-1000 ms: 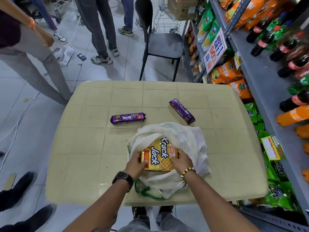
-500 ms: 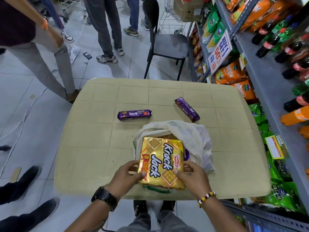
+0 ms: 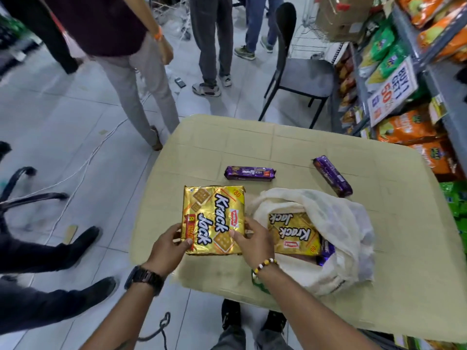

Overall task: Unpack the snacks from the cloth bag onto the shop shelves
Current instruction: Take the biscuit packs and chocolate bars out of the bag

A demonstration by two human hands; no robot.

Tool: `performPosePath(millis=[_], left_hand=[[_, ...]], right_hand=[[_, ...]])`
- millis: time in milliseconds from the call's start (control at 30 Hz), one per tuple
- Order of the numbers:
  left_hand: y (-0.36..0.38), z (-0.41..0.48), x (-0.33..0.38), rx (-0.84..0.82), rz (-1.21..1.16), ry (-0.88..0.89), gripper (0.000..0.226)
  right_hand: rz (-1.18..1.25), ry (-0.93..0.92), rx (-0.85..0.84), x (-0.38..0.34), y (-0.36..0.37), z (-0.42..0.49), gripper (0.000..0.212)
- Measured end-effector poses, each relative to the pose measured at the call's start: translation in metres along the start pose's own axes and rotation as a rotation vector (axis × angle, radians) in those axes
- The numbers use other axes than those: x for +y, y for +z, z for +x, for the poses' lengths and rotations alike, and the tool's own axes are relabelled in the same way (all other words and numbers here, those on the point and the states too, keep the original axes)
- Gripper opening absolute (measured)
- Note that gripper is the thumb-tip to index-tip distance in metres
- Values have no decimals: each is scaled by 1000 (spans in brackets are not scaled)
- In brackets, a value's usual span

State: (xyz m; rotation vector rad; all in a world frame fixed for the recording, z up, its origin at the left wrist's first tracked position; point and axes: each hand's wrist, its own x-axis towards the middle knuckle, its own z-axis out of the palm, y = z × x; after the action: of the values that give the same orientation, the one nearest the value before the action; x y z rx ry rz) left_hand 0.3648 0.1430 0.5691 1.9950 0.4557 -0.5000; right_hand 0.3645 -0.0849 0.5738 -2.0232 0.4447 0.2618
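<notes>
Hands hold one gold pack [image 3: 214, 218] between them; left hand [image 3: 171, 245] pinches its near-left edge, right hand [image 3: 252, 242] its near-right edge, thumbs on top; just right of the right hand the bag [image 3: 336, 223] lies open on the desk [image 3: 404, 248], a second gold pack [image 3: 293, 236] inside; beyond the hands two purple rolls [image 3: 249, 173] [image 3: 332, 176] lie apart.

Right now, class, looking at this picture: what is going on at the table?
A person grips a gold Krack Jack pack by its near edge, left hand and right hand either side, just left of the cloth bag on the table. A second Krack Jack pack lies inside the open bag. Two purple biscuit rolls lie beyond. The shop shelves stand at right.
</notes>
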Motion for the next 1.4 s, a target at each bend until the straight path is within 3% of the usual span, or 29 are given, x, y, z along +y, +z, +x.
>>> performPosePath(millis=[267, 500, 667, 800, 933, 1067, 1233, 1400], left_hand=[[-3, 50, -42, 45, 158, -87, 35], [11, 55, -56, 19, 275, -137, 30], [40, 49, -26, 109, 552, 99, 70], [95, 21, 24, -20, 651, 462, 61], [149, -5, 67, -182, 764, 712, 51], [184, 5, 84, -266, 910, 607, 44], [197, 28, 93, -195, 981, 448, 48], [210, 34, 105, -155, 1084, 362, 67]], right_hand=[[-270, 6, -138, 14, 68, 48, 32], [-400, 46, -295, 26, 71, 58, 34], [-329, -72, -257, 22, 25, 50, 48], [-229, -177, -16, 38, -36, 38, 29], [-310, -103, 143, 78, -95, 27, 27], [-587, -66, 209, 125, -147, 25, 31], [-893, -41, 294, 144, -203, 35, 39], [-925, 69, 225, 150, -243, 58, 81]])
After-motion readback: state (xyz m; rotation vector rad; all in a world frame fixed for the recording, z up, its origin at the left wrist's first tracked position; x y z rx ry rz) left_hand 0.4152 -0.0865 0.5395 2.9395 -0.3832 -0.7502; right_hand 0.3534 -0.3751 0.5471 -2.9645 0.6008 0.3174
